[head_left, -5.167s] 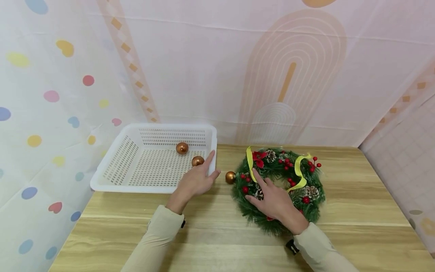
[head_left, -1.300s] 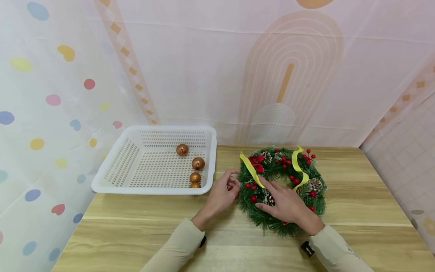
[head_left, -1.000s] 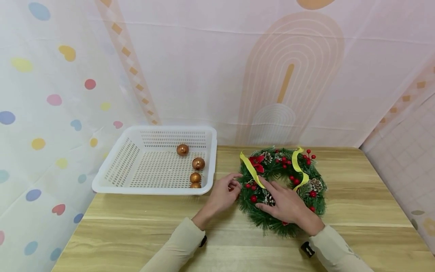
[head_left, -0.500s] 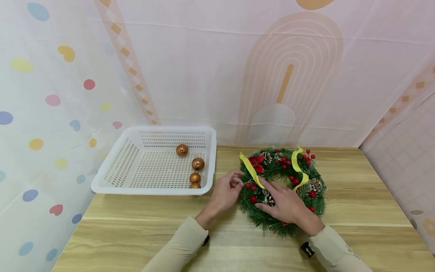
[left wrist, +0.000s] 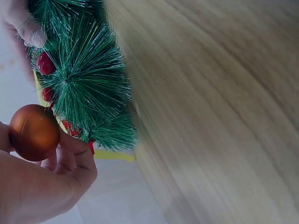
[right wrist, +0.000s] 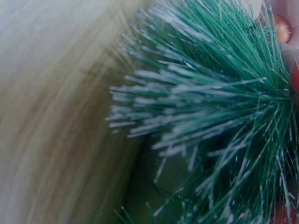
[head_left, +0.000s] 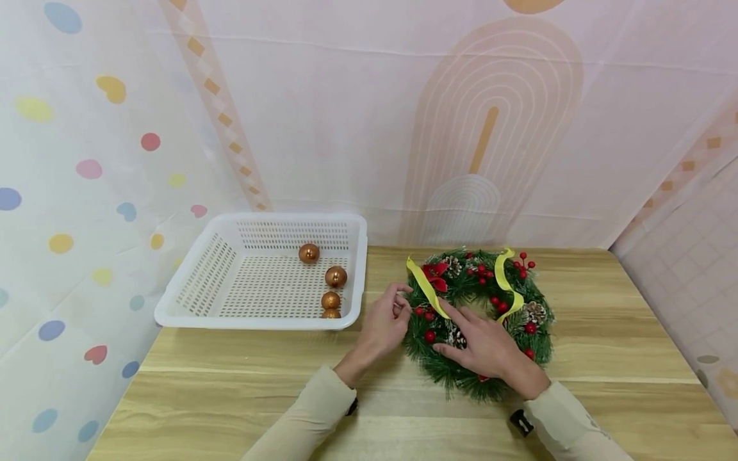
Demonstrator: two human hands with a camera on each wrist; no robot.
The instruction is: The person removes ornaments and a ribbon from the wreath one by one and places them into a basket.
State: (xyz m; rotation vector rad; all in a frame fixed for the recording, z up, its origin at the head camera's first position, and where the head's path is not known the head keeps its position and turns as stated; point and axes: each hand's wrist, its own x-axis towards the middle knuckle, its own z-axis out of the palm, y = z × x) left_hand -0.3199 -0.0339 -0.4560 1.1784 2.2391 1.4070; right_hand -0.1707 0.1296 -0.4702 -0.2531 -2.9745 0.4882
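Note:
In the left wrist view my left hand (left wrist: 51, 182) holds a copper Christmas bauble (left wrist: 35, 133) between thumb and curled fingers, against the wreath's outer needles. From the head view that hand (head_left: 383, 326) is at the left side of the green wreath (head_left: 444, 378), hiding the bauble. My right hand (head_left: 484, 346) lies over the wreath's front part, its index finger at the yellow ribbon (head_left: 425, 285). Red berries (head_left: 430, 336), pine cones (head_left: 535, 312) and a red flower (head_left: 436, 275) decorate the wreath. The right wrist view shows mostly blurred needles (right wrist: 210, 107).
Left of the wreath stands a white perforated basket (head_left: 164, 314), near the back of the wooden table (head_left: 230, 390). Several copper baubles (head_left: 336, 276) lie along its right side. A patterned cloth (head_left: 323, 128) hangs behind the table.
Over about five seconds my left hand has moved from the basket's right rim to the wreath, where it grips the bauble. The wreath and ribbon have shifted slightly. Lately only the left fingers moved.

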